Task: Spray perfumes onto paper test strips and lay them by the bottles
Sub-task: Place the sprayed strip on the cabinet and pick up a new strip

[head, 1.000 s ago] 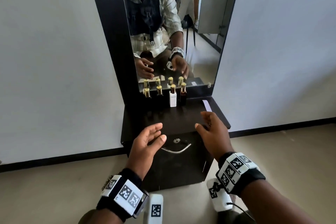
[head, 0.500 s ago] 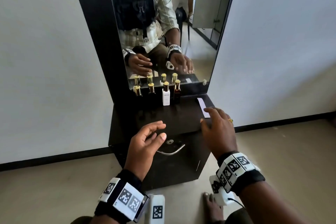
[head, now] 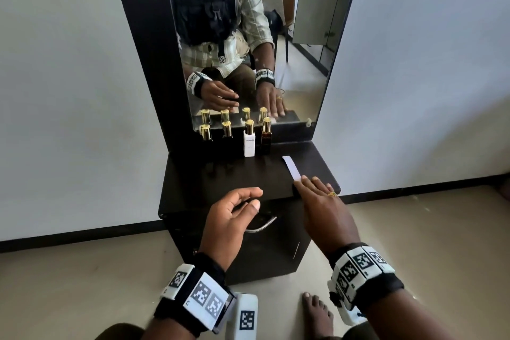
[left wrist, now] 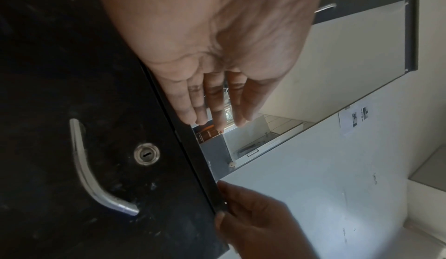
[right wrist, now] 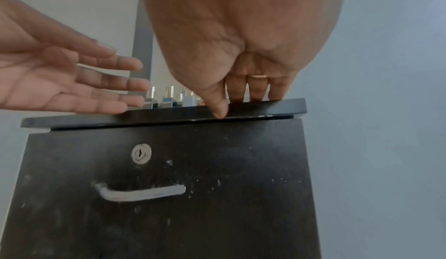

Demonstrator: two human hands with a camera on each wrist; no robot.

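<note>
Several gold-capped perfume bottles stand in a row at the back of the black cabinet top (head: 220, 176), against the mirror; one is a white bottle (head: 249, 144), beside it a dark brown bottle (head: 266, 138). A white paper strip (head: 290, 167) lies flat on the right of the top. My right hand (head: 317, 193) rests straight fingers on the strip's near end, and in the right wrist view its thumb (right wrist: 218, 110) touches the top's front edge. My left hand (head: 237, 210) hovers open and empty over the front edge, fingers loosely bent.
A mirror (head: 248, 36) in a black frame rises behind the bottles. Below the top is a cabinet door with a metal handle (right wrist: 140, 192) and a keyhole (right wrist: 141, 153). White walls flank the cabinet. My bare foot (head: 316, 315) is on the floor.
My right hand has moved forward and right, from the front edge onto the near end of the paper strip. The left hand stays hovering, open.
</note>
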